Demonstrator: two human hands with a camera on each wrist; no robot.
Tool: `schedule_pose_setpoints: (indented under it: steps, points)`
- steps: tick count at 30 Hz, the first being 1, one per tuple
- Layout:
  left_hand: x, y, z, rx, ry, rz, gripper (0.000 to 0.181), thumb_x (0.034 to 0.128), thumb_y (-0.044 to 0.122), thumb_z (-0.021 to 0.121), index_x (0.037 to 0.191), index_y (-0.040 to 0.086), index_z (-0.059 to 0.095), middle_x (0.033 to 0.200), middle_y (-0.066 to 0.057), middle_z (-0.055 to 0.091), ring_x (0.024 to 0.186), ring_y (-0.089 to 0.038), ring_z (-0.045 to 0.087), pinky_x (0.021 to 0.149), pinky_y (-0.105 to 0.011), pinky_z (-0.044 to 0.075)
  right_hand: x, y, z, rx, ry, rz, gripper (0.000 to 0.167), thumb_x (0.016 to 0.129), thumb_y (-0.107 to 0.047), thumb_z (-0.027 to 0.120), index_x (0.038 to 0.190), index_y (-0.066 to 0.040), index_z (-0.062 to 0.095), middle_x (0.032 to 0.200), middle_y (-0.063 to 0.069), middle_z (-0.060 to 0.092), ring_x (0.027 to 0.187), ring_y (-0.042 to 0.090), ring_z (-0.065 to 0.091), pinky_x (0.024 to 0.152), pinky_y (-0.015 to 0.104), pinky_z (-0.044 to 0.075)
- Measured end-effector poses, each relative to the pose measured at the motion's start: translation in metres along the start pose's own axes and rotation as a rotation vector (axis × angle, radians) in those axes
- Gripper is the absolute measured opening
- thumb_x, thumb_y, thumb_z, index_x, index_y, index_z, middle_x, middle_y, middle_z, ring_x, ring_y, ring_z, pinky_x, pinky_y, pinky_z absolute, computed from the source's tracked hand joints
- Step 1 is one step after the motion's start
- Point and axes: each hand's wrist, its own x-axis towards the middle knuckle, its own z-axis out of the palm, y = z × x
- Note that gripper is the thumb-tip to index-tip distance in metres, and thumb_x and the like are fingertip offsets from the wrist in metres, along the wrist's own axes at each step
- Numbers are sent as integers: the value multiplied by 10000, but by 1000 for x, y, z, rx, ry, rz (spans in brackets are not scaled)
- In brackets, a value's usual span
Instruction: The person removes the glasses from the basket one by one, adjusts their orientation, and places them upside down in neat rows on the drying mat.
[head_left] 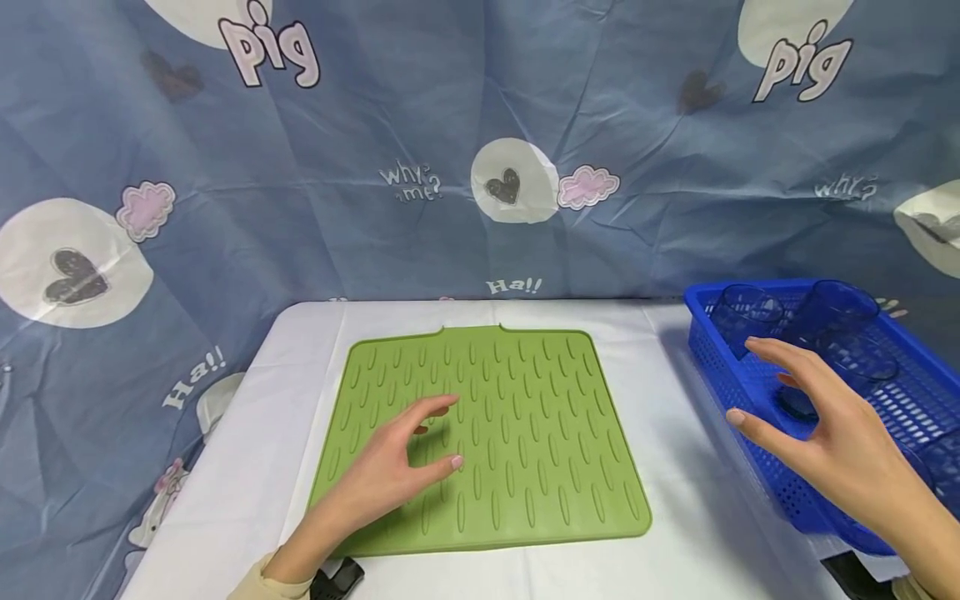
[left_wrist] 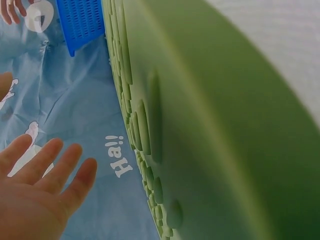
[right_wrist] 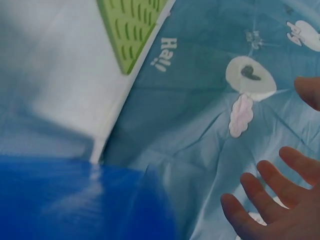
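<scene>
My left hand (head_left: pixel 397 471) hovers over the left half of a green ridged mat (head_left: pixel 525 433), thumb and fingers spread apart with nothing between them. In the left wrist view the same hand (left_wrist: pixel 45 190) shows its fingers spread beside the mat (left_wrist: pixel 200 125). My right hand (head_left: pixel 832 425) is above the near left side of a blue plastic basket (head_left: pixel 757 408), its fingers apart and holding nothing. Several clear drinking glasses (head_left: pixel 750 308) stand in that basket; the hand and wrist hide part of them. The right wrist view shows the right hand (right_wrist: pixel 280 195) with fingers spread.
A white cloth (head_left: pixel 660 500) covers the table under the mat and basket. Behind the table hangs a blue printed curtain (head_left: pixel 420 242), close to the back edge. The basket stands at the table's right side, with a gap of white cloth between it and the mat.
</scene>
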Motion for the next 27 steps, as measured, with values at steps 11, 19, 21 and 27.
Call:
schedule_pose_setpoints:
  steps: [11, 19, 21, 27]
  points:
    - [1, -3, 0, 16, 0, 16, 690, 847, 387, 776, 1442, 377, 426, 1409, 29, 519, 1264, -250, 513, 998, -480, 454, -18, 28, -24, -58, 4, 92, 917, 734, -179, 874, 1513, -162, 390, 1506, 213, 368, 1392, 430, 298, 1131, 629, 173]
    - [0, -4, 1, 14, -8, 7, 693, 846, 398, 775, 1441, 383, 420, 1402, -1, 527, 1256, -253, 520, 1002, -482, 453, -32, 47, -36, -72, 64, 97, 955, 672, -156, 891, 1492, -77, 406, 1515, 212, 365, 1456, 278, 232, 1187, 533, 96]
    - [0, -4, 1, 15, -8, 5, 695, 845, 400, 775, 1441, 386, 418, 1400, -3, 528, 1254, -253, 522, 1001, -487, 452, -36, 51, -37, -85, 43, 143, 976, 679, -180, 888, 1501, -56, 377, 1491, 315, 328, 1422, 469, 202, 1092, 726, 48]
    - [1, -4, 2, 17, -8, 2, 702, 841, 396, 779, 1442, 392, 416, 1393, -4, 531, 1241, -254, 529, 992, -498, 453, -49, 67, -38, -113, -7, 207, 1056, 668, -204, 891, 1533, -58, 303, 1498, 349, 273, 1382, 560, 179, 1067, 748, 74]
